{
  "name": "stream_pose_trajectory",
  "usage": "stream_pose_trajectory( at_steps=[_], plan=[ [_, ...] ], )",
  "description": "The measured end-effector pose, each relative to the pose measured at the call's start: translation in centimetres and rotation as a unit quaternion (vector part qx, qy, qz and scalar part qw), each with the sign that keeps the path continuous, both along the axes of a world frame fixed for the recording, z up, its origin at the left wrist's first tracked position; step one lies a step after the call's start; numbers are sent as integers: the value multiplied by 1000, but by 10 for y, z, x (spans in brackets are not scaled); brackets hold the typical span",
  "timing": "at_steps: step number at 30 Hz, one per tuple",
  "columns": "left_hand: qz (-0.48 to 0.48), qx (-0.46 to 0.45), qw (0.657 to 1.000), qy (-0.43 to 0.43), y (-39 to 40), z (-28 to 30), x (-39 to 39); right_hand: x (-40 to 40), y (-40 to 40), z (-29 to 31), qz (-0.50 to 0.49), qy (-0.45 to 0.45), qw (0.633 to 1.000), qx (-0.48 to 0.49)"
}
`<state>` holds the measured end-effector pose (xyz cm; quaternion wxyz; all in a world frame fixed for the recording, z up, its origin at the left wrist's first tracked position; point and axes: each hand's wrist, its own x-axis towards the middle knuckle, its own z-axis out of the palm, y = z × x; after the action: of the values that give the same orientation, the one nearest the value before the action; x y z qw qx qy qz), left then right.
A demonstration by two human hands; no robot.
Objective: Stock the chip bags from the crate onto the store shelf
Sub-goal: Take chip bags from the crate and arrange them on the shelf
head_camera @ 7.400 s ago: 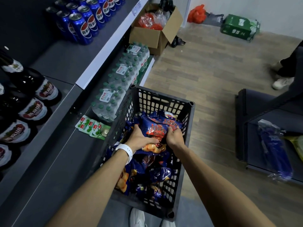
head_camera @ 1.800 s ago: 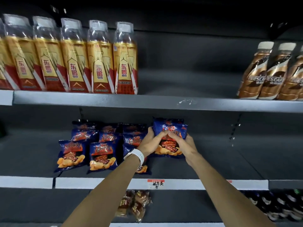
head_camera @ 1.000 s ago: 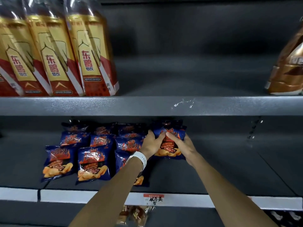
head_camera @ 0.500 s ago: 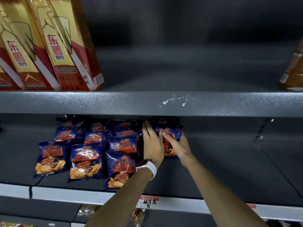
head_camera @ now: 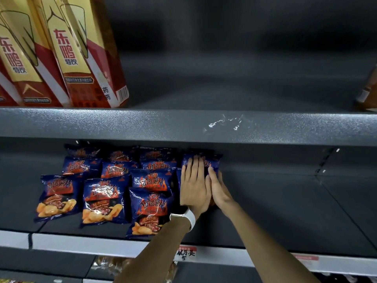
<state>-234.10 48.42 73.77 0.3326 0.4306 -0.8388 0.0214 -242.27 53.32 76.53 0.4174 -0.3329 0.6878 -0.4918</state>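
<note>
The left hand (head_camera: 194,185) lies flat with straight fingers on a chip bag (head_camera: 212,161) on the shelf (head_camera: 275,211). The right hand (head_camera: 219,188), also flat, presses beside it. The bag sits right of the stocked bags (head_camera: 102,193).

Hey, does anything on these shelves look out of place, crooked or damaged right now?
Only minor things: white paint chips mar the upper shelf's front edge, and the third column's front chip bag sits further forward than its neighbours.
</note>
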Motion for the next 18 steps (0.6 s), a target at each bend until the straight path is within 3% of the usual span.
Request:
stream_pose_trajectory(
  at_steps=[11,18],
  plan=[
    [-5,-1,999,-49,8,5,2,-4,-6,0,-50,-10,997,-51],
    [-18,15,998,-61,11,2,6,-7,-5,11,-127,138,980,-63]
  ],
)
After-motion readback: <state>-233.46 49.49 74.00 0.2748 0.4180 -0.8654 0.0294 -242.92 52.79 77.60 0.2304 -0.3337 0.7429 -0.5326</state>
